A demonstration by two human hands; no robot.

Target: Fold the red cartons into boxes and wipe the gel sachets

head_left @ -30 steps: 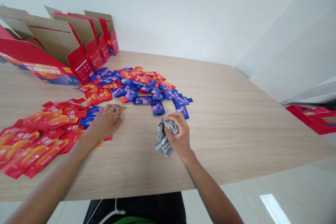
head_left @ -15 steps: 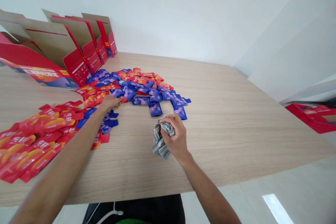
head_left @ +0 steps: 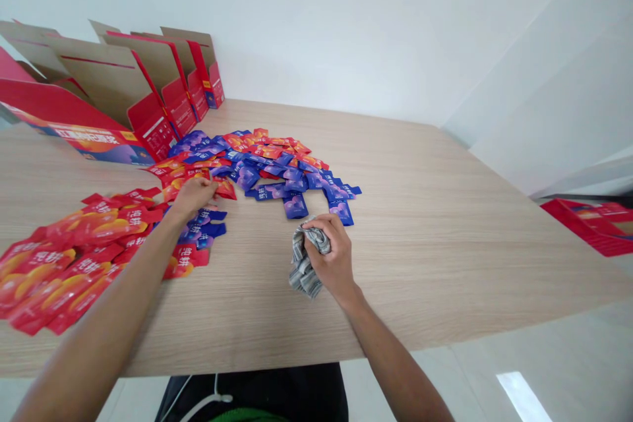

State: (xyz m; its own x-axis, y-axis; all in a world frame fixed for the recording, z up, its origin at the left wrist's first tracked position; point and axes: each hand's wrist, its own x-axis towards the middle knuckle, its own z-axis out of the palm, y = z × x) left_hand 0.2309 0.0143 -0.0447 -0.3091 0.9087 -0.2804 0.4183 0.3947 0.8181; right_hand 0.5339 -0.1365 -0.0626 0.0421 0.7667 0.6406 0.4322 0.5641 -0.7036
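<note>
My left hand [head_left: 194, 194] reaches over the packets and pinches a red-orange packet [head_left: 225, 188] at the near edge of the mixed heap of blue and red packets [head_left: 277, 165]. Just below it lie a few blue packets [head_left: 205, 227]. A spread of larger red packets [head_left: 64, 257] covers the table's left side. My right hand [head_left: 330, 257] rests on the wooden table [head_left: 445, 237], closed around a crumpled grey cloth [head_left: 302, 270], right next to the nearest blue packets [head_left: 341, 211].
Several open red and brown cartons [head_left: 123, 92] stand along the back left of the table by the white wall. Flat red cartons [head_left: 593, 224] lie off the table at the right. The table's near edge runs just under my forearms.
My left hand moved from the red packets near me out to the mixed heap and took hold of a red-orange packet, pulling it slightly back. My right hand and the cloth barely shifted.
</note>
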